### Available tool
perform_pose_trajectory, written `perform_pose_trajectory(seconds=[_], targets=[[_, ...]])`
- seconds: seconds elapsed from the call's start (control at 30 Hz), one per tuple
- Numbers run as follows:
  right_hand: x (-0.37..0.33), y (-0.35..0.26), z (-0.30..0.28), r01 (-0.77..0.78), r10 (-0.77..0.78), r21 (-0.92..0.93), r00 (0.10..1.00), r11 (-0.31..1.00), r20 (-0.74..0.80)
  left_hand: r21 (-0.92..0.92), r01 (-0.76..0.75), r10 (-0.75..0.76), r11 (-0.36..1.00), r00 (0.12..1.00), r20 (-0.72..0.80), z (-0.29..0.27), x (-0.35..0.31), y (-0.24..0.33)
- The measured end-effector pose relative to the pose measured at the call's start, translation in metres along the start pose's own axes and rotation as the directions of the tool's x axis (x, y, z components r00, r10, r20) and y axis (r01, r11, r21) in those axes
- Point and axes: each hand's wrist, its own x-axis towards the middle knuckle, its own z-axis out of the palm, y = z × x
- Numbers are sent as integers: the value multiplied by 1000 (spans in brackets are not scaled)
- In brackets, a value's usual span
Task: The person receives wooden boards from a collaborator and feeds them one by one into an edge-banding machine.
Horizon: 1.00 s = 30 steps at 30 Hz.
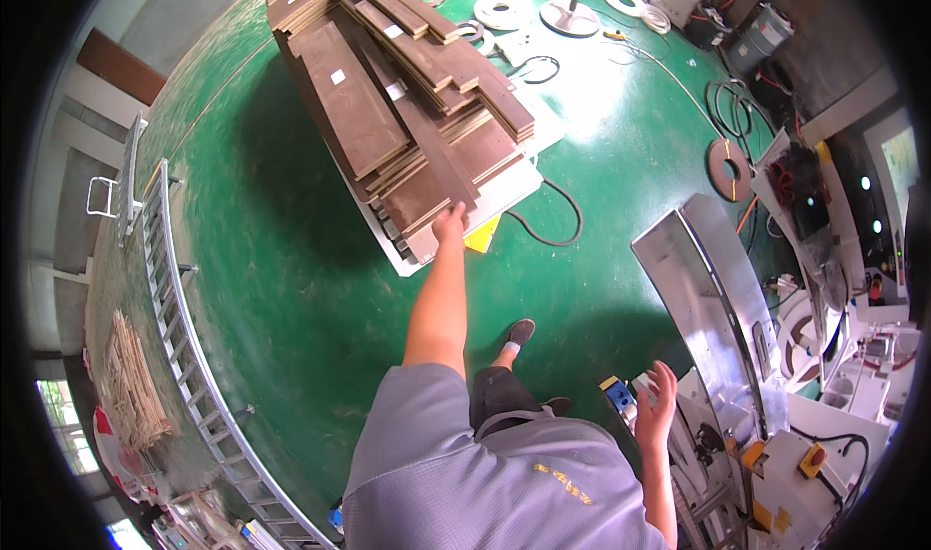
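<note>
My left arm reaches forward to a stack of brown boards (354, 109), and my left hand (451, 222) is closed at the near end of one long narrow brown board (441, 157). This board lies slantwise on top of the others, and part of my grip on it is hidden. Several boards bear small white labels. Under the stack is a white platform (529, 186), with a yellow piece (482, 235) at its near edge. My right hand (659, 400) hangs beside the machine at the right, fingers apart and holding nothing.
A roller conveyor (184, 341) curves along the left. At the right stands a machine with a shiny metal cover (722, 298). A black hose (577, 225) loops from the platform across the green floor (320, 356). Rolls of edging strip (727, 170) lie farther off.
</note>
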Motion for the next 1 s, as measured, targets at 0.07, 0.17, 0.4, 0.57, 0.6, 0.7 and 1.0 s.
perform_pose_trajectory(seconds=[0.07, 0.17, 0.4, 0.57, 0.6, 0.7, 1.0], targets=[[27, -20, 18, -17, 8, 68, 991, 998, 132, 129, 89, -93, 988, 995, 27, -12, -27, -11], [70, -46, 47, 54, -36, -71, 971, 996, 235, 294, 87, -190, 952, 920, 342, -8, -122, -23], [117, -57, 103, -56, 206, -333, 875, 941, 438, 531, -85, -479, 843, 331, 813, 7, -323, -10], [44, -16, 43, -28, 140, -401, 957, 916, 253, 250, 342, -281, 906, 42, 959, -38, -242, -10], [22, -5, 20, -66, 175, -453, 963, 889, 203, 273, 426, -434, 862, 345, 832, -26, -230, 12], [-53, 12, -49, -169, 242, -496, 967, 852, 86, 84, 363, -358, 928, 808, 468, 30, -189, 45], [-207, 39, -90, -541, 488, -211, 834, 814, -257, 519, 56, -513, 853, 273, 814, 161, -437, -54]])
